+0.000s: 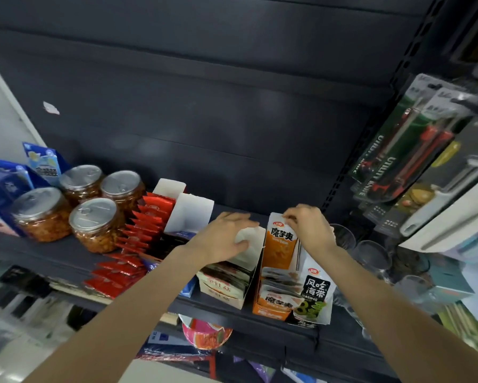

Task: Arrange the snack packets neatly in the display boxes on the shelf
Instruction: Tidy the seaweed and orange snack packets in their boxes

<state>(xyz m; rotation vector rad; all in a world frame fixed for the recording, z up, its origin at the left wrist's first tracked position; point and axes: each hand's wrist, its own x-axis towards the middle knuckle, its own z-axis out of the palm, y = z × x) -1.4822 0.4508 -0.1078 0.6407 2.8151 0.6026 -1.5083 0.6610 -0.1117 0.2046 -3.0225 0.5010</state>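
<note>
Up top, right hand (309,228) pinches orange packet (280,244); left hand (226,236) grips white flap (250,239).

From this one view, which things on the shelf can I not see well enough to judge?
- Head view: the white flap is partly covered by the left hand; the hold on it is unclear.
- Top of the orange packet: hidden under the right hand, which pinches it.
- Glasses right of the boxes: blurred and see-through, count unsure.
- Jars: label text not readable.
- Lower shelf bowl: cut by the shelf edge.
</note>
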